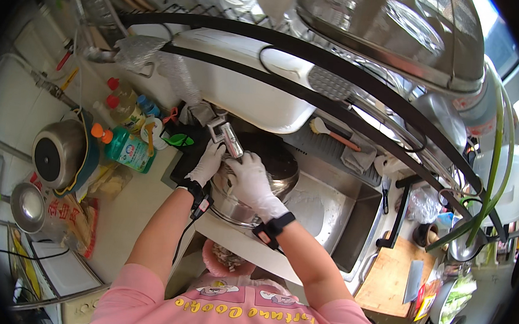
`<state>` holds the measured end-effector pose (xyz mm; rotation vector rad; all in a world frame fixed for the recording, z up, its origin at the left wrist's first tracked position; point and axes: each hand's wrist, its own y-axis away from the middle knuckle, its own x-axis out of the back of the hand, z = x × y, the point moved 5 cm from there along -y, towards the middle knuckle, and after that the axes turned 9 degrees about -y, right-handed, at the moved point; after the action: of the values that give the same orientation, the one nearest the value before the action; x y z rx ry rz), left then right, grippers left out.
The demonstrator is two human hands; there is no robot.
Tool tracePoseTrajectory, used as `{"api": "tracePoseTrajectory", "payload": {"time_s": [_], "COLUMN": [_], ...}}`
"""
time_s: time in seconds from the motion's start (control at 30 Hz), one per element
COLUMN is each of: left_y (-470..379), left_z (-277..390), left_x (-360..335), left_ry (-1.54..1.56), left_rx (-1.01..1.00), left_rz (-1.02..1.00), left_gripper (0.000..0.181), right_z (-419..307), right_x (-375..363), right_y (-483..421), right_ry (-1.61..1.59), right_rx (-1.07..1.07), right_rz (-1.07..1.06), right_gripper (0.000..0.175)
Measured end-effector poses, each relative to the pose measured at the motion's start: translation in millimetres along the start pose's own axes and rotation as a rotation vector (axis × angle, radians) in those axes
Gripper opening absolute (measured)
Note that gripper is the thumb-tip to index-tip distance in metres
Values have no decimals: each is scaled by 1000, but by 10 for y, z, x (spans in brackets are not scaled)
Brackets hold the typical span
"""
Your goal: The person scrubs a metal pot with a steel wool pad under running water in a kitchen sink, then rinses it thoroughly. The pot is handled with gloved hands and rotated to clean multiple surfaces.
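Observation:
My left hand (208, 161), in a white glove, is raised at the left rim of a stainless-steel pot (237, 201), its fingers close to the metal faucet (230, 140). In a matching glove, my right hand (251, 180) reaches over the pot, fingertips just below the faucet's spout. Both hands hide much of the pot's inside, so whether the fingers grip anything there cannot be told. Beneath the pot lies the left part of the stainless-steel sink (320, 204). A dark, shiny round vessel (280, 157) stands behind my right hand.
Bottles, including a green detergent bottle (130, 149), stand at left. Above the sink runs a black dish rack (248, 75). A brush (333, 134) lies behind the basin. At right, a cleaver (413, 282) rests on a wooden cutting board (381, 283). A pink bowl (213, 266) is near my body.

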<state>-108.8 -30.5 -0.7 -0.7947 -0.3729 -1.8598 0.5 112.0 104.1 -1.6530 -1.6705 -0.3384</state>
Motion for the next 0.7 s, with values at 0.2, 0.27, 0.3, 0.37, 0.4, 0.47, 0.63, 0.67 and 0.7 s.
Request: {"api": "tracePoseTrajectory", "payload": {"time_s": [0.2,0.27,0.3,0.37,0.4,0.47,0.63,0.67,0.7], "left_y": [112,86,69,25,37,50,158,173,166], "left_z": [-55,-11,6,41,63,166,693,844,898], "left_x": [-13,-41,-39,-17,-8,59,301,383,376], "left_ry": [-9,-96,-127,-146,-129,-46,527,632,712], "left_rx": [41,-19,-33,11,75,72,-61,-174,-45], "left_rz": [-106,-132,-124,-63,-8,24,18,40,-15], "left_gripper": [33,34,35,37,38,47,51,49,44], "right_z": [50,260,377,375,370,418,586,616,611], "right_x": [245,411,450,410,349,237,302,341,400], "right_y": [164,357,424,410,362,245,205,243,297], "right_ry": [-30,-1,35,45,54,26,40,48,13], "right_rx": [77,-105,-257,-144,-114,-180,-331,-336,-289], "right_rz": [10,103,126,109,63,-22,-68,-75,-37], "right_gripper": [35,31,29,30,31,31,33,33,33]}}
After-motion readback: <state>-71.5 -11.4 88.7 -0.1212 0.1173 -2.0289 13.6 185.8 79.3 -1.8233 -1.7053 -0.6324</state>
